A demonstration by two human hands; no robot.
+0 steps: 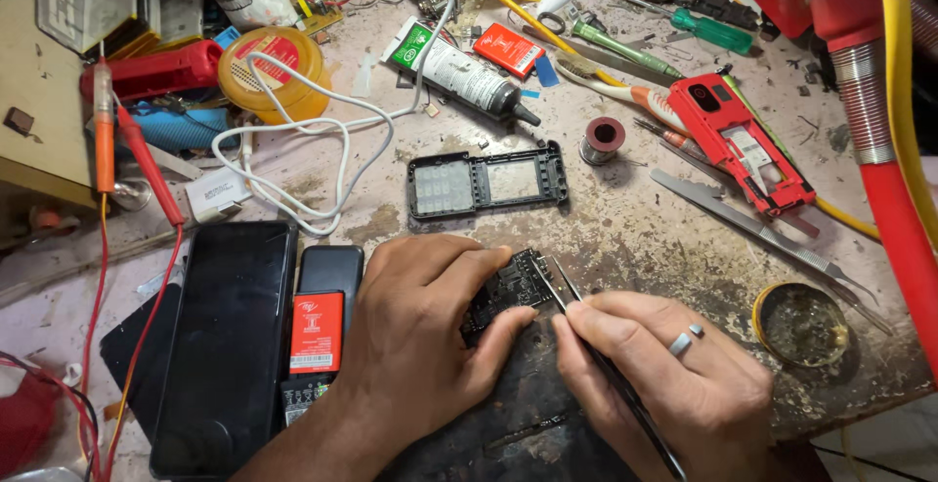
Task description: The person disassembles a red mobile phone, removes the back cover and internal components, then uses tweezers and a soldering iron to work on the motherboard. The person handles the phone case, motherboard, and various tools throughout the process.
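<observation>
Both hands closed — left grips circuit board, right pinches tweezers — over cluttered, stained workbench

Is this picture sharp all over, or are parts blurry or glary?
Head view: evenly lit, soft shadows under the left hand and right hand; circuit board and tweezers are sharp; faint glare on the big black phone screen; the edges bend slightly, and the red hose at the right looks a little soft.

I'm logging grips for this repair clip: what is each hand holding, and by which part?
The left hand pinches a dark phone circuit board by its near edge. The right hand grips tweezers around mid-shaft, tips on the board.
</observation>
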